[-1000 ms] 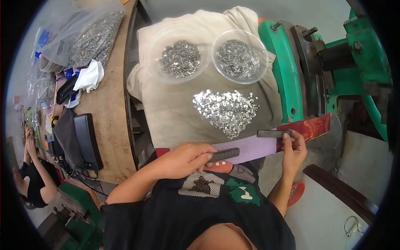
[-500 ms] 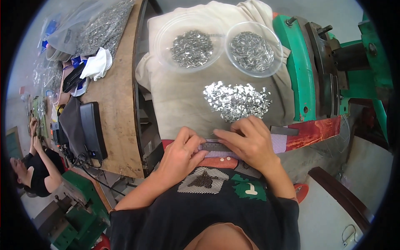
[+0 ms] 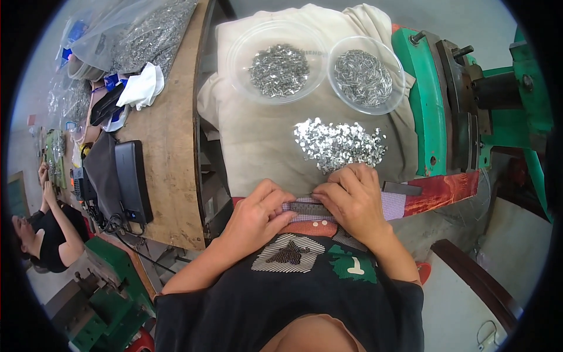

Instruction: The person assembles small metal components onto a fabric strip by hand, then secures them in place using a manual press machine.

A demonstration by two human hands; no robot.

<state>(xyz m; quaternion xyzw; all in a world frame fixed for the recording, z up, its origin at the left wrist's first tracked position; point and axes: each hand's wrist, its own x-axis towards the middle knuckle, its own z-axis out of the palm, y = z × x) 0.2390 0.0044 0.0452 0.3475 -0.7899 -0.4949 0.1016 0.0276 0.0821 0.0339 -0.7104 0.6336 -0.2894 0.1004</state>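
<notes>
Left hand point(image 3: 258, 214) curled, fingertips pinching the left end of a narrow dark metal strip point(image 3: 309, 207). Right hand point(image 3: 352, 199) lies over the strip's right part, fingers bent, tips pressing on it near its middle. Strip lies flat across a lilac checked cloth point(image 3: 396, 205) at the near edge of the work surface, just ahead of the person's chest.

At 3 o'clock of the right hand: a second short dark bar point(image 3: 402, 188), apart from the hand. At 12 o'clock, just beyond the fingertips: loose pile of small shiny metal pieces point(image 3: 340, 144) on a beige fabric cover point(image 3: 258, 141). Further at 12: two clear round plastic bowls, left bowl point(image 3: 277, 69) and right bowl point(image 3: 365, 75), both holding small grey metal parts. At 2 o'clock: green machine frame point(image 3: 425, 105). At 9 o'clock: wooden bench point(image 3: 170, 152) with a black flat device point(image 3: 132, 182).
</notes>
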